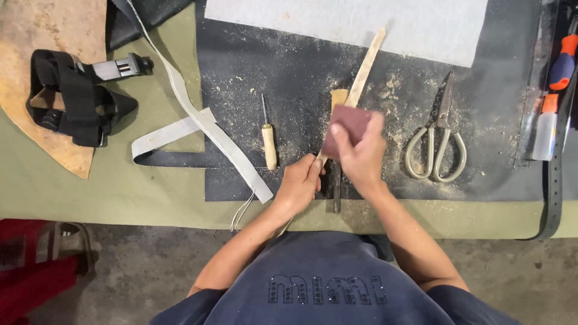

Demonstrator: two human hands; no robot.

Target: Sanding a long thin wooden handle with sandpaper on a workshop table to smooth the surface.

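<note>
- The long wooden strip lies slanted across the dark mat, its far end up near the pale grey sheet and its near end down at the mat's front edge.
- The left hand is closed around the strip's near end, pinning it against the mat.
- The right hand is clamped on a folded piece of reddish-brown sandpaper, fingers pressed on top, with the paper lying against the strip about halfway along.
- Judging by the sawdust scattered over the mat around the strip, the step in hand looks like sanding the strip smooth; the sanded stretch seems to be the middle, with the far end not yet covered.
- The next stroke would call for steady downward pressure along the strip's line while the left hand keeps it from sliding or twisting.
- Just left of the strip lies an awl with a wooden handle; a dark narrow tool lies close under the hands, its kind hard to tell.
- Right of the strip, well apart from it, a pair of scissors rests on the mat.
- Farther left of the strip, a grey strap crosses the olive cloth, and beyond it sits a black strapped holder.
</note>
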